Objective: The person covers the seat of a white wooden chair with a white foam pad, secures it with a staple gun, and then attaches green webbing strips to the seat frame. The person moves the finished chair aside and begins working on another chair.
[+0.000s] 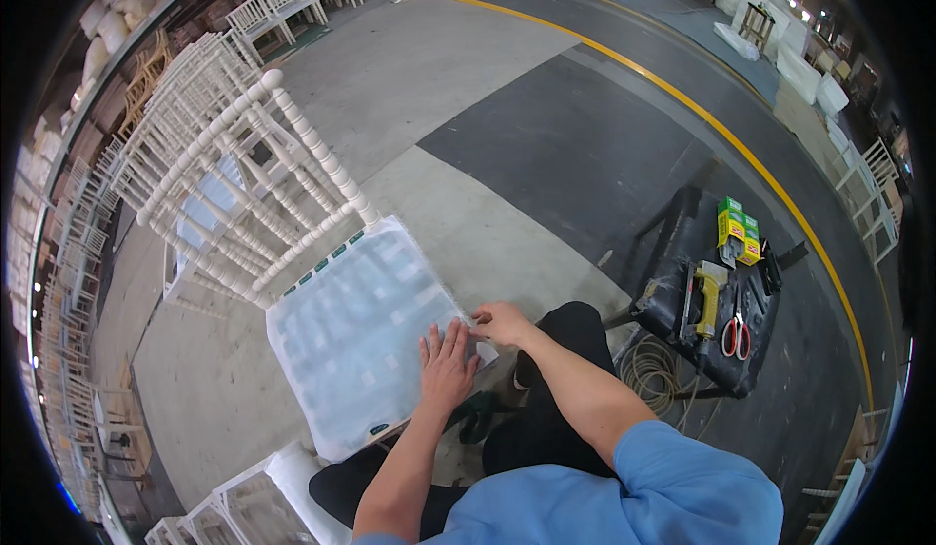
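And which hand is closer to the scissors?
Right. The right hand is at the edge of the pale chair seat, left of the scissors; the left hand rests on the seat, farther left of them.

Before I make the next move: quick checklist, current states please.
1. Left hand flat on the seat cover: ok.
2. Right hand at the cover's edge, beside the left: ok; whether its grip pinches the edge: cannot tell.
3. Cover spread over the seat of the white chair: ok.
4. Cover fastened underneath: cannot tell, hidden.
5. Scissors and yellow tool resting on the black stool, out of both hands: ok.
6. Hose off the floor: not ok, coiled on it beside the stool.
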The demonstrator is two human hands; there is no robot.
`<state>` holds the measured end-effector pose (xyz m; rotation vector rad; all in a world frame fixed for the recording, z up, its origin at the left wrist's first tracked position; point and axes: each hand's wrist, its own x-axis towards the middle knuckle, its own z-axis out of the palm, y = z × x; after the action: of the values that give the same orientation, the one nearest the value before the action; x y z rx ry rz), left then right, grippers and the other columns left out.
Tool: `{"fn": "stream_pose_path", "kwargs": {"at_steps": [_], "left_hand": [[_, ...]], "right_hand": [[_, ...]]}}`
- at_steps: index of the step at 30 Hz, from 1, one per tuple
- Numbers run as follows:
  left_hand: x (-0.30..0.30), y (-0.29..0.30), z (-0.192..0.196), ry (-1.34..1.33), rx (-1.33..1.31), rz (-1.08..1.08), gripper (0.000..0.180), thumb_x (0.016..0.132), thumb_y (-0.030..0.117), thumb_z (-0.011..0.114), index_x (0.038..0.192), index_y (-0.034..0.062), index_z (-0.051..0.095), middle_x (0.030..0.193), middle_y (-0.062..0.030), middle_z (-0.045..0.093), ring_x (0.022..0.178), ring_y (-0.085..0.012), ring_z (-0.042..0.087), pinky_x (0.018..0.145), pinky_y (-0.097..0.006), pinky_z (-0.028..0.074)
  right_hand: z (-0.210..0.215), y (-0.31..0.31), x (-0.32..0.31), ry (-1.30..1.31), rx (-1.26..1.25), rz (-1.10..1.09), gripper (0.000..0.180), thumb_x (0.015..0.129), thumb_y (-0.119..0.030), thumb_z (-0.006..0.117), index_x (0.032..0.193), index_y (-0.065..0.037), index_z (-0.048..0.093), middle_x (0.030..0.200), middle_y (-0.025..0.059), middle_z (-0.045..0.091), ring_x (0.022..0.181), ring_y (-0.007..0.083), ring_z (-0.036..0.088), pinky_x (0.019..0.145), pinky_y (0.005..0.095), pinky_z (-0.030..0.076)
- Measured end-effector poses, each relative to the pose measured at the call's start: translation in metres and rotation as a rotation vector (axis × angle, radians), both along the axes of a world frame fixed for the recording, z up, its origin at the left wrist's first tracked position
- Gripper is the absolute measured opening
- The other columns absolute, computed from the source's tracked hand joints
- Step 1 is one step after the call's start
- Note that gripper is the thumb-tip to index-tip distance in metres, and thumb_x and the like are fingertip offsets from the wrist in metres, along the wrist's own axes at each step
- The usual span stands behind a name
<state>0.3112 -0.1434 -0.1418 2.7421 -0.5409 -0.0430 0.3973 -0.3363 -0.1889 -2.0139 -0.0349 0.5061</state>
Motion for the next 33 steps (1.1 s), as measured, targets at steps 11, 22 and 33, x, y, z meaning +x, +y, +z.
{"fn": "stream_pose_path", "kwargs": {"at_steps": [11, 22, 33], "left_hand": [[-0.002, -0.02, -0.016, 0.019, 0.076, 0.125, 0.072, 0.107, 0.04, 0.059, 0.169, 0.0114, 0.037, 0.177, -0.0106, 0.031, 0.161, -0.0489, 0.025, 0.129, -0.068, 0.015], [-0.031, -0.006, -0.016, -0.007, 0.111, 0.009, 0.071, 0.105, 0.036, 0.065, 0.168, 0.0177, 0.04, 0.177, -0.0058, 0.032, 0.163, -0.0455, 0.022, 0.13, -0.066, 0.017], [-0.034, -0.018, -0.029, -0.122, 0.034, 0.131, 0.055, 0.107, 0.031, 0.059, 0.16, 0.0188, 0.053, 0.172, -0.0011, 0.042, 0.161, -0.0427, 0.03, 0.13, -0.065, 0.018]], "right_hand": [[0.087, -0.24, -0.097, -0.396, -0.082, -0.76, 0.026, 0.097, -0.014, 0.078, 0.12, -0.003, 0.077, 0.104, 0.0061, 0.078, 0.096, 0.0141, 0.071, 0.089, 0.0313, 0.057], [0.079, -0.397, -0.202, -0.06, -0.733, -0.976, 0.06, 0.088, -0.039, 0.084, 0.129, 0.002, 0.072, 0.118, 0.0243, 0.077, 0.111, 0.0383, 0.075, 0.096, 0.0439, 0.056], [0.079, -0.396, -0.158, 0.047, -0.467, -1.006, 0.048, 0.079, -0.016, 0.091, 0.116, 0.009, 0.072, 0.097, 0.0163, 0.076, 0.082, 0.0267, 0.073, 0.069, 0.0396, 0.056]]}}
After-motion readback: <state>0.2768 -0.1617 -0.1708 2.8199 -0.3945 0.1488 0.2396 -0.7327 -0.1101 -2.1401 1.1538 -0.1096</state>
